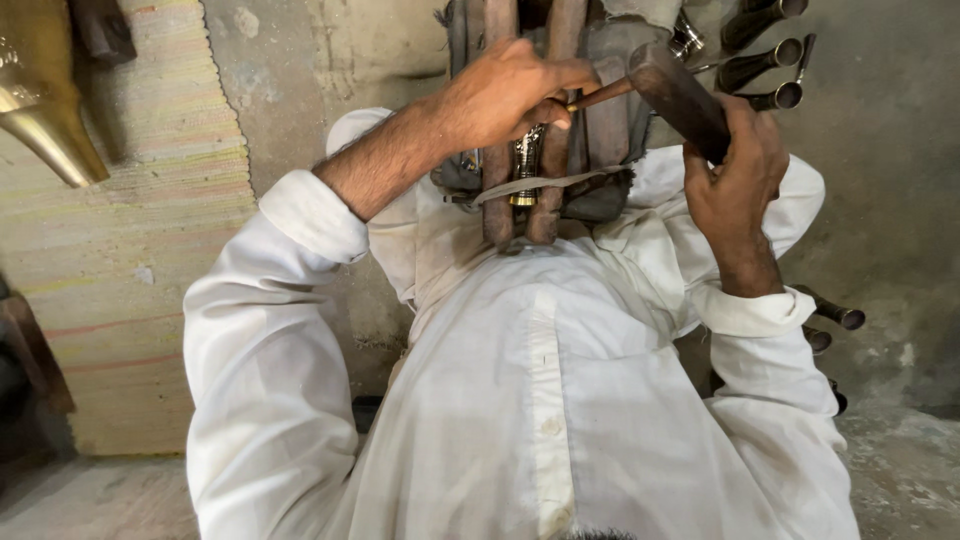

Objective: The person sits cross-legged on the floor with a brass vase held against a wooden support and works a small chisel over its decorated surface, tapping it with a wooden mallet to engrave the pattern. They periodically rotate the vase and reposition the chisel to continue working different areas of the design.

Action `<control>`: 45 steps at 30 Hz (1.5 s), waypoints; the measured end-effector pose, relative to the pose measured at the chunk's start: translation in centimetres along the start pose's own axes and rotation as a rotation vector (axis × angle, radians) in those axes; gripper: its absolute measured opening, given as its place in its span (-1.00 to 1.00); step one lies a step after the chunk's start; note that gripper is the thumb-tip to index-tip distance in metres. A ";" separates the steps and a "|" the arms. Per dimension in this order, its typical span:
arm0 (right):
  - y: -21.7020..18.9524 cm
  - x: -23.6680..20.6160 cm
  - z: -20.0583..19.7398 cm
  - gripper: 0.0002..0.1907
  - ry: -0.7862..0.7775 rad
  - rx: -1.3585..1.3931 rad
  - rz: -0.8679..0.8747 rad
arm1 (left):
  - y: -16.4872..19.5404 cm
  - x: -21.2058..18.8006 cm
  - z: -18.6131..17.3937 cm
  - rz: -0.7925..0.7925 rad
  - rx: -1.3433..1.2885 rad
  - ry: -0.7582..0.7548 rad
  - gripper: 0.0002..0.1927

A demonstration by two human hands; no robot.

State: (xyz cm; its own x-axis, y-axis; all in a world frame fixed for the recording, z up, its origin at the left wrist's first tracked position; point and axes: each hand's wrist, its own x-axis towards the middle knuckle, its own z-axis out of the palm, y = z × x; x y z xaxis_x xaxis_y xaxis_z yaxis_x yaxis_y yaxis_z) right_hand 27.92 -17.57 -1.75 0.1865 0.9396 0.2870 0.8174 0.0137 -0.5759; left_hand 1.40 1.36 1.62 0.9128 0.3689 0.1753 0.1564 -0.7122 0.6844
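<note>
Rough concrete floor (900, 440) and a woven mat (130, 250) lie beyond the white shirt (540, 400). Just past the shirt stands a wooden clamp (520, 200) pinching a small brass piece (526, 160). Over the clamp, the left hand (505, 95) has its grip closed on a thin chisel (600, 95); right of the clamp, the right hand (735, 170) grips a wooden mallet (680, 95). A glancing blow could skid the chisel, scarring the brass or catching fingers.

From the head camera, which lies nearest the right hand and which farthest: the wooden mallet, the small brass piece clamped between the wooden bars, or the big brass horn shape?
Measured from the right hand:
1. Wooden mallet: gripped in that hand, upper right.
2. Small brass piece: centre, between the wooden bars, under the left hand.
3. Brass horn shape: far left edge, over the woven mat.
</note>
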 end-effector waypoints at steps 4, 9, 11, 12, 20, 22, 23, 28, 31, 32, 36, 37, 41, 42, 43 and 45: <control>-0.6 -0.2 -0.2 -0.65 0.006 -0.063 0.007 | -0.1 -0.1 -0.2 0.070 0.016 0.011 -0.63; -1.0 -0.3 -0.5 -0.63 -0.005 -0.051 0.093 | 0.0 -0.1 -0.6 0.035 -0.032 -0.028 -0.64; -0.9 -0.4 -0.8 -0.60 -0.044 -0.164 0.009 | 0.1 -0.1 -0.5 0.029 -0.030 -0.032 -0.64; -0.9 -0.5 -0.8 -0.62 -0.031 -0.104 0.029 | 0.2 0.0 -0.5 0.012 -0.023 -0.041 -0.62; -1.8 0.0 -2.0 -0.64 0.046 -0.138 -0.053 | 0.0 0.1 -0.2 0.092 -0.041 -0.010 -0.63; -2.4 0.2 -2.4 -0.68 0.071 0.162 0.180 | -0.1 -0.1 -0.3 0.082 -0.075 -0.029 -0.67; -2.6 0.3 -2.5 -0.70 0.079 0.316 0.299 | -0.1 -0.3 -0.2 0.053 -0.058 -0.057 -0.66; -2.5 0.5 -3.0 -0.66 -0.123 -0.251 -0.032 | -0.8 -1.5 -0.3 0.143 -0.175 0.142 -0.67; -2.8 0.9 -1.1 -0.64 -0.168 0.123 0.186 | -1.6 -3.0 -0.3 0.014 -0.250 0.253 -0.63; -3.0 1.4 -0.3 -0.62 -0.172 0.297 0.276 | -1.9 -3.3 -0.3 0.013 -0.346 0.292 -0.65; -5.5 4.1 3.8 -0.57 -0.141 0.560 0.131 | -3.1 -5.2 -0.2 -0.081 -0.625 0.377 -0.70; -6.3 5.0 4.5 -0.57 -0.126 0.476 0.044 | -3.4 -5.8 -0.3 -0.127 -0.671 0.382 -0.71; -9.5 8.7 6.8 -0.49 -0.110 0.242 -0.249 | -4.1 -8.0 -0.4 -0.251 -0.763 0.406 -0.70; -10.0 9.2 7.1 -0.51 -0.180 0.229 -0.216 | -4.2 -8.4 -0.4 -0.259 -0.768 0.414 -0.69; -10.4 9.6 7.2 -0.53 -0.251 0.217 -0.183 | -4.3 -8.8 -0.5 -0.267 -0.774 0.424 -0.68; -10.5 10.0 6.8 -0.56 -0.355 0.310 -0.046 | -4.2 -9.5 -0.6 -0.280 -0.748 0.408 -0.68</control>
State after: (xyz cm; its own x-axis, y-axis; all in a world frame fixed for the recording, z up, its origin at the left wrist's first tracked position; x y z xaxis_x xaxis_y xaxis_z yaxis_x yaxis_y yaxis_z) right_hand 17.51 -6.03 1.96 -0.0882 0.9937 0.0694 0.6092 0.1089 -0.7855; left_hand -8.12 1.22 -2.52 0.6506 0.7558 0.0735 -0.0643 -0.0415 0.9971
